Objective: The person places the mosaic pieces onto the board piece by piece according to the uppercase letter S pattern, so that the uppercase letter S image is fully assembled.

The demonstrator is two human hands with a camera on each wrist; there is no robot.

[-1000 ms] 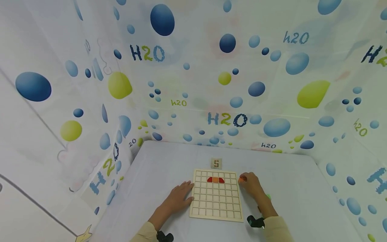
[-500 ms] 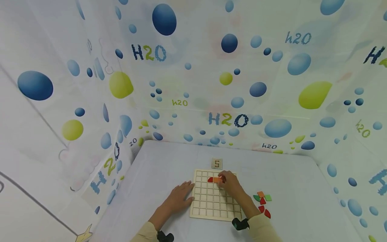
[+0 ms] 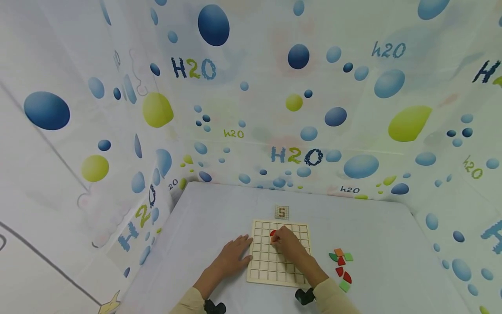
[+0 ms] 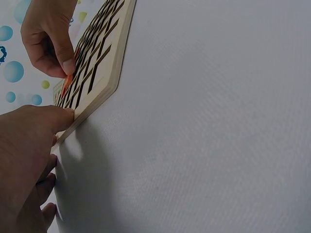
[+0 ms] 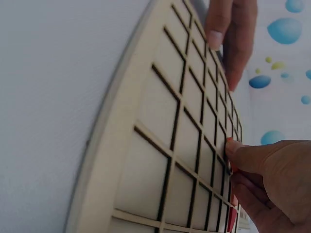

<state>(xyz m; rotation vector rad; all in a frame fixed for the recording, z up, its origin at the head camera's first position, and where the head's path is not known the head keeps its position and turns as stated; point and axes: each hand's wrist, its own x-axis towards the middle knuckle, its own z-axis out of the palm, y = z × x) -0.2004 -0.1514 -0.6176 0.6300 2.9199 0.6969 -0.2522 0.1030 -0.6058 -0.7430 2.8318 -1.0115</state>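
A wooden grid board (image 3: 270, 272) lies on the white table. My left hand (image 3: 233, 255) rests along its left edge, fingers spread and the thumb touching the rim. Over the upper part of the grid, my right hand (image 3: 290, 245) pinches an orange tile (image 4: 68, 83) between thumb and fingers, low against the cells. That tile is mostly covered by the fingers in the right wrist view. A red rounded tile (image 3: 273, 233) sits in the grid just beyond the fingertips. The hand hides the other tiles in that row from the head view.
Several loose tiles lie right of the board, including an orange square (image 3: 338, 252), a light green square (image 3: 344, 285), a dark green piece (image 3: 333, 257) and a red piece (image 3: 347, 277). A small gridded card (image 3: 282, 212) lies behind the board.
My right hand has moved left from beside the board to over the grid, carrying the orange tile, uncovering the loose tiles on the right. The left hand has stayed put.
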